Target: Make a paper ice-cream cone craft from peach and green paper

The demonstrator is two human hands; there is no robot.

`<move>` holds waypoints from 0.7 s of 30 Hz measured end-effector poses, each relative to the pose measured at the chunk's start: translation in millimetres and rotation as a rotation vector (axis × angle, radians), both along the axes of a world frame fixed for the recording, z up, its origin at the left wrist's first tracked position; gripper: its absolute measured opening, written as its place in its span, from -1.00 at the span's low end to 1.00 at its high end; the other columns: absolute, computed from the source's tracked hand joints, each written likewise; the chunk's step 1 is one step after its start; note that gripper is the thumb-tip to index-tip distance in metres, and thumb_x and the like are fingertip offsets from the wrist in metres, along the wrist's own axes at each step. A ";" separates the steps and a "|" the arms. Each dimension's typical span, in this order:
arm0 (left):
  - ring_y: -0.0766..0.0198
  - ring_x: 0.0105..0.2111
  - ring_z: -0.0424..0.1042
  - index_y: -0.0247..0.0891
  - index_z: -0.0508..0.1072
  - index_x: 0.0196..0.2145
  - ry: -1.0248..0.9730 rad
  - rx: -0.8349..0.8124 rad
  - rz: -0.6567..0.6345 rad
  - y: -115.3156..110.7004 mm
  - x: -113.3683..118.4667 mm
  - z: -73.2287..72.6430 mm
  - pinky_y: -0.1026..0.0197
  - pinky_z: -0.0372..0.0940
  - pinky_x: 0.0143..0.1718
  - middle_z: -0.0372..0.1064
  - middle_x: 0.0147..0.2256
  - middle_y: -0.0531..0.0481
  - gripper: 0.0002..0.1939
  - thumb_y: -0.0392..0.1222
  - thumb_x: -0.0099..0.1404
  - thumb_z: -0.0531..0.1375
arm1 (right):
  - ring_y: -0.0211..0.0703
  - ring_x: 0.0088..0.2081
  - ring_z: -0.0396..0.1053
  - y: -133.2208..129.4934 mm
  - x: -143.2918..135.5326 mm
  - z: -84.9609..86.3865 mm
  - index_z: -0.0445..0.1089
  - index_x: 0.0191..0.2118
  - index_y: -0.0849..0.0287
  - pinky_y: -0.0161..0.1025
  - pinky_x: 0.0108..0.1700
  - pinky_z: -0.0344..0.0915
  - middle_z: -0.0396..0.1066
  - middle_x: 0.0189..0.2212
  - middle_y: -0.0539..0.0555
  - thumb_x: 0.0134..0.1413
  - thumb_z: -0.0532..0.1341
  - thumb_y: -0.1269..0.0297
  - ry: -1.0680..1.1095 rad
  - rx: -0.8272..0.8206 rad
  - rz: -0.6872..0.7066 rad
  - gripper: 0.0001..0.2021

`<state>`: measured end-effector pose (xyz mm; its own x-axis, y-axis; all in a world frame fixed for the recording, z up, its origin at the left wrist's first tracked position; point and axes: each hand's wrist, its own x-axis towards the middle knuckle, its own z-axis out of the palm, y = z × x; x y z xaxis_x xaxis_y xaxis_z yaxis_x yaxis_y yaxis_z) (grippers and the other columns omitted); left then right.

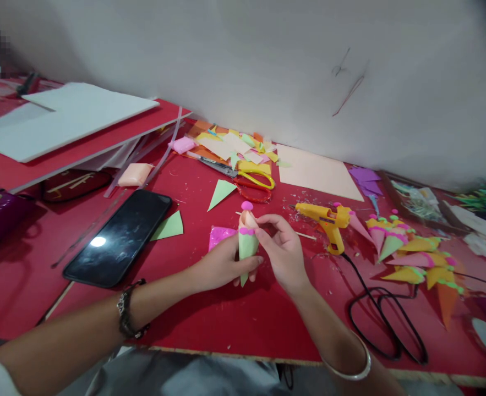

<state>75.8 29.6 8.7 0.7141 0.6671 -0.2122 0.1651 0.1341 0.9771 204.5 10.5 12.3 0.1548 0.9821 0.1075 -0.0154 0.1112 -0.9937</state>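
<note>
Head view: the left hand (222,267) wraps a pale green paper cone (247,246) above the red worktop (234,319), while the right hand (282,250) pinches its pink foam topping (247,216). A hard pinch could likely crush the thin cone or dislodge the small round bead; glossy phone (119,239) and yellow glue gun (327,223) lie nearby.

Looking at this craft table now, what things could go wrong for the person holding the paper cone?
1. The left hand grips the green paper cone around its body; a firm squeeze may crease it.
2. The right hand pinches near the cone's top, under the small pink ball; the ball might come off.
3. The yellow glue gun stands close by the right hand, and its black cord loops near the wrist; a snag may tip it.
</note>
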 end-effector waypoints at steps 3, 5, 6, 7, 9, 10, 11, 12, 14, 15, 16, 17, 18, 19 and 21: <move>0.49 -0.71 0.21 -0.32 0.24 -0.51 -0.003 -0.009 -0.004 -0.2 -0.5 -0.9 0.44 0.17 -0.69 0.26 -0.64 0.12 -0.81 -0.16 0.18 0.04 | -0.25 -0.28 0.30 0.0 0.0 -1.4 0.30 -0.33 0.10 -0.32 -0.27 0.27 0.32 -0.34 -0.01 -0.05 0.17 0.29 -0.008 -0.011 -0.001 -0.90; 0.48 -0.71 0.21 -0.31 0.24 -0.48 -0.015 -0.031 0.003 0.4 -0.7 -1.0 0.44 0.17 -0.69 0.26 -0.63 0.13 -0.83 -0.15 0.18 0.05 | -0.23 -0.26 0.30 0.4 0.4 -2.5 0.29 -0.30 0.10 -0.31 -0.26 0.27 0.32 -0.32 0.00 -0.04 0.17 0.27 0.013 -0.003 0.008 -0.88; 0.48 -0.71 0.21 -0.30 0.24 -0.45 -0.025 -0.045 0.007 1.2 -0.9 -0.7 0.43 0.17 -0.69 0.26 -0.63 0.13 -0.84 -0.14 0.17 0.06 | -0.23 -0.26 0.30 0.8 0.8 -2.9 0.29 -0.29 0.10 -0.30 -0.24 0.27 0.31 -0.31 0.01 -0.04 0.16 0.26 0.034 0.013 0.011 -0.87; 0.48 -0.70 0.21 -0.30 0.24 -0.43 -0.036 -0.058 0.013 2.2 -1.3 -0.1 0.43 0.16 -0.70 0.26 -0.63 0.14 -0.84 -0.13 0.17 0.06 | -0.23 -0.26 0.29 1.3 1.3 -3.4 0.28 -0.28 0.09 -0.29 -0.24 0.26 0.31 -0.31 0.01 -0.02 0.14 0.25 0.057 0.030 0.015 -0.86; 0.47 -0.70 0.20 -0.29 0.24 -0.38 -0.053 -0.063 0.039 5.3 -2.7 2.0 0.44 0.15 -0.71 0.26 -0.62 0.14 -0.82 -0.11 0.17 0.07 | -0.25 -0.28 0.30 2.7 3.1 -4.0 0.28 -0.25 0.09 -0.28 -0.23 0.26 0.30 -0.32 0.01 0.02 0.10 0.22 0.085 0.043 0.007 -0.85; 0.47 -0.69 0.21 -0.29 0.24 -0.37 -0.057 -0.056 0.062 7.3 -3.9 3.5 0.44 0.15 -0.71 0.26 -0.62 0.14 -0.81 -0.10 0.16 0.08 | -0.25 -0.30 0.30 3.6 4.3 -4.5 0.27 -0.25 0.09 -0.28 -0.24 0.26 0.30 -0.33 0.01 0.03 0.08 0.22 0.072 0.033 -0.011 -0.85; 0.47 -0.68 0.21 -0.29 0.24 -0.37 -0.061 -0.042 0.094 9.6 -5.3 5.0 0.45 0.14 -0.72 0.25 -0.62 0.14 -0.80 -0.09 0.16 0.08 | -0.26 -0.32 0.29 4.6 5.7 -5.1 0.28 -0.26 0.09 -0.28 -0.25 0.25 0.30 -0.35 0.01 0.03 0.07 0.23 0.034 0.011 -0.037 -0.85; 0.46 -0.68 0.22 -0.29 0.24 -0.35 -0.065 -0.025 0.132 12.1 -6.9 6.5 0.45 0.14 -0.73 0.25 -0.62 0.14 -0.80 -0.09 0.16 0.08 | -0.26 -0.33 0.29 5.6 7.2 -6.1 0.28 -0.28 0.10 -0.29 -0.26 0.25 0.30 -0.37 0.00 0.02 0.07 0.24 -0.027 -0.017 -0.063 -0.87; 0.46 -0.68 0.23 -0.29 0.23 -0.33 -0.080 0.014 0.213 17.3 -10.5 8.9 0.46 0.13 -0.74 0.24 -0.63 0.15 -0.80 -0.09 0.16 0.08 | -0.25 -0.34 0.28 7.5 10.2 -9.2 0.27 -0.33 0.11 -0.30 -0.29 0.24 0.30 -0.39 -0.01 -0.02 0.10 0.28 -0.173 -0.070 -0.104 -0.90; 0.46 -0.70 0.22 -0.29 0.23 -0.34 -0.086 0.034 0.252 19.8 -12.2 9.5 0.46 0.13 -0.75 0.24 -0.63 0.16 -0.80 -0.10 0.17 0.08 | -0.25 -0.36 0.28 8.1 11.5 -11.3 0.26 -0.34 0.12 -0.31 -0.32 0.24 0.29 -0.40 -0.01 -0.05 0.11 0.30 -0.239 -0.091 -0.108 -0.91; 0.48 -0.72 0.21 -0.29 0.24 -0.37 -0.089 0.055 0.289 22.2 -13.6 9.7 0.45 0.12 -0.75 0.24 -0.64 0.16 -0.82 -0.10 0.17 0.08 | -0.25 -0.37 0.27 8.5 12.6 -13.4 0.24 -0.36 0.12 -0.31 -0.34 0.23 0.28 -0.41 -0.02 -0.08 0.12 0.32 -0.298 -0.105 -0.098 -0.91; 0.50 -0.73 0.19 -0.30 0.23 -0.42 -0.087 0.075 0.322 24.3 -14.8 9.4 0.46 0.12 -0.74 0.24 -0.64 0.16 -0.82 -0.11 0.17 0.08 | -0.26 -0.39 0.27 8.7 13.4 -15.4 0.23 -0.37 0.12 -0.31 -0.36 0.23 0.27 -0.42 -0.02 -0.09 0.12 0.34 -0.354 -0.108 -0.079 -0.91; 0.52 -0.74 0.18 -0.30 0.22 -0.47 -0.083 0.091 0.351 26.1 -15.7 8.8 0.46 0.12 -0.74 0.24 -0.63 0.16 -0.81 -0.11 0.17 0.07 | -0.26 -0.41 0.26 8.6 14.0 -17.0 0.22 -0.38 0.13 -0.31 -0.37 0.23 0.27 -0.43 -0.03 -0.10 0.12 0.35 -0.408 -0.101 -0.052 -0.92; 0.53 -0.74 0.17 -0.31 0.21 -0.51 -0.080 0.102 0.376 27.7 -16.2 8.0 0.45 0.12 -0.73 0.24 -0.63 0.15 -0.78 -0.12 0.18 0.07 | -0.27 -0.42 0.26 8.2 14.3 -18.2 0.23 -0.39 0.13 -0.30 -0.37 0.23 0.27 -0.43 -0.03 -0.10 0.11 0.37 -0.461 -0.089 -0.019 -0.93; 0.52 -0.73 0.18 -0.31 0.20 -0.54 -0.070 0.103 0.406 29.7 -16.2 6.0 0.44 0.14 -0.71 0.23 -0.62 0.15 -0.76 -0.11 0.18 0.07 | -0.26 -0.39 0.27 7.1 14.6 -19.2 0.25 -0.40 0.14 -0.29 -0.34 0.23 0.29 -0.42 -0.01 -0.10 0.10 0.40 -0.560 -0.055 0.050 -0.93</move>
